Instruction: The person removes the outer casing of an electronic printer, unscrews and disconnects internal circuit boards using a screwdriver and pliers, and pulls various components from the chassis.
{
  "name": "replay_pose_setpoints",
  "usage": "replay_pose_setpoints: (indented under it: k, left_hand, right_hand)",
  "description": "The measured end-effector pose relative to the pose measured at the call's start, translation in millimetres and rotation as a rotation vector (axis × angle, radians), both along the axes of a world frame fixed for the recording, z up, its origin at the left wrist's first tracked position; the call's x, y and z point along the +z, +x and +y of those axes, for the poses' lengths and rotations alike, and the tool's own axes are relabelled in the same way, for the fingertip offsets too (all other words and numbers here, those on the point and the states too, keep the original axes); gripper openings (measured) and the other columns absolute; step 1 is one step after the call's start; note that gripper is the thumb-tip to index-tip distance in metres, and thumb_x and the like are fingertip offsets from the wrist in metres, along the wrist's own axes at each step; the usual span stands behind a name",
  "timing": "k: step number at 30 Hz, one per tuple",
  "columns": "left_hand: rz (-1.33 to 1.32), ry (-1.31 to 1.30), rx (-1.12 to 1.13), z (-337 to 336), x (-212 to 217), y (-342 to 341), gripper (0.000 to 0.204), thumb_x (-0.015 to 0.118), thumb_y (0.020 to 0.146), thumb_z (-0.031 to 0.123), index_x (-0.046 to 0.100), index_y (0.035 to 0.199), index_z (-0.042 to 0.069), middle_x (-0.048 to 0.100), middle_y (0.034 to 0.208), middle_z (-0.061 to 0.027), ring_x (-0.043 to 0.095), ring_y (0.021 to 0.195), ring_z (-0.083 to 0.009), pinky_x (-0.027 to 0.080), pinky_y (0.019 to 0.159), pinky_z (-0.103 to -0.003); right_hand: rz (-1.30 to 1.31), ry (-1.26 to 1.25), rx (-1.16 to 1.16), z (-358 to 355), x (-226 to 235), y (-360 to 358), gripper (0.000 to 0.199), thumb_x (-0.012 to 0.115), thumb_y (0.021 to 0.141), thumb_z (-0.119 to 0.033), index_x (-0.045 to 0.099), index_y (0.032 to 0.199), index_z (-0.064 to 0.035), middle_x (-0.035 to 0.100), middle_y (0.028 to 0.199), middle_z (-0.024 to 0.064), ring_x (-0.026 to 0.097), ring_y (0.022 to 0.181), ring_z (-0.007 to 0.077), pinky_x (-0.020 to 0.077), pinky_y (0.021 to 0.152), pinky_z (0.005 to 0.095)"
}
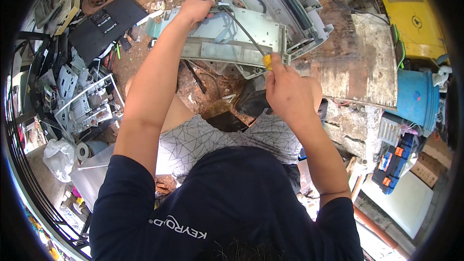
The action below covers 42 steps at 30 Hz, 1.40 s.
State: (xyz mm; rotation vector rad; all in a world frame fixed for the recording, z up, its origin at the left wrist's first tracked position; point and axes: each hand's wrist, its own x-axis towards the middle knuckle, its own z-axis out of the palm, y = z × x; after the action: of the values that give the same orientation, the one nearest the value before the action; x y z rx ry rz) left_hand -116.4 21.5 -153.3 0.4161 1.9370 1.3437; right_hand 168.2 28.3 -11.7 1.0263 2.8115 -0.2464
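Observation:
My right hand (290, 89) is wrapped round the yellow handle of a long screwdriver (246, 33). Its thin shaft slants up and left across a pale grey plastic casing panel (263, 28), and the tip ends close to my left hand (197, 9). The fingers of that left hand are closed at the panel's far edge, beside some thin wires; what they grip is mostly hidden. Behind the panel lies a larger grey machine housing (295, 7) with a long dark roller along it. The panel rests tilted in front of my knees.
Scrap metal frames (72, 87) and a flat black panel (107, 26) lie to the left. On the right are a worn wooden board (369, 63), a yellow casing (411, 17), a blue bucket (416, 97) and a blue toolbox (397, 164).

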Motion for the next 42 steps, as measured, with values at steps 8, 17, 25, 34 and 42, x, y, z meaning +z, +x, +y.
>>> replay_pose_setpoints:
  k: [8,17,25,34,42]
  left_hand:
    - [0.033,-0.057,-0.004,1.7,-5.3,-3.3,0.039,0.070,0.085,0.022,0.058,0.110,-0.005,0.066,0.082,-0.0087,0.058,0.058,-0.0121,0.041,0.046,-0.027]
    - [0.056,-0.049,0.034,-1.5,-5.3,-2.3,0.038,0.071,0.084,0.024,0.061,0.107,-0.005,0.067,0.082,-0.0074,0.060,0.060,-0.0120,0.043,0.049,-0.028]
    - [0.146,-0.020,0.017,-0.1,-11.7,-3.5,0.040,0.071,0.084,0.023,0.062,0.109,-0.007,0.069,0.087,-0.0092,0.062,0.063,-0.0126,0.047,0.055,-0.027]
    - [0.121,-0.067,-0.036,-1.4,-14.2,-12.4,0.038,0.071,0.084,0.023,0.064,0.106,-0.007,0.068,0.085,-0.0090,0.062,0.062,-0.0134,0.047,0.055,-0.029]
    - [0.074,-0.086,-0.015,-3.3,-1.8,-4.4,0.042,0.070,0.084,0.023,0.061,0.113,-0.007,0.069,0.086,-0.0094,0.062,0.062,-0.0120,0.048,0.057,-0.029]
  right_hand:
    - [0.414,-0.580,-0.299,-7.2,-65.5,12.6,0.043,0.049,0.094,-0.019,0.050,0.131,0.0034,0.066,0.090,0.0262,0.065,0.082,0.0417,0.0503,0.075,0.0472]
    - [0.233,-0.078,-0.035,-4.9,-33.3,23.6,0.044,0.053,0.091,-0.018,0.050,0.133,-0.0024,0.066,0.089,0.0209,0.065,0.073,0.0378,0.0517,0.067,0.0490]
    - [-0.052,0.141,0.103,5.1,13.2,-11.1,0.045,0.053,0.088,-0.015,0.050,0.130,0.0006,0.066,0.085,0.0210,0.067,0.069,0.0387,0.0538,0.061,0.0479]
    - [-0.068,0.039,-0.006,-3.6,-8.9,-8.7,0.049,0.051,0.090,-0.015,0.043,0.136,0.0007,0.066,0.088,0.0224,0.067,0.074,0.0395,0.0544,0.064,0.0489]
    - [0.475,-0.323,-0.204,-33.3,-89.0,5.6,0.047,0.048,0.096,-0.018,0.043,0.138,0.0013,0.064,0.104,0.0275,0.063,0.091,0.0456,0.0500,0.079,0.0476]
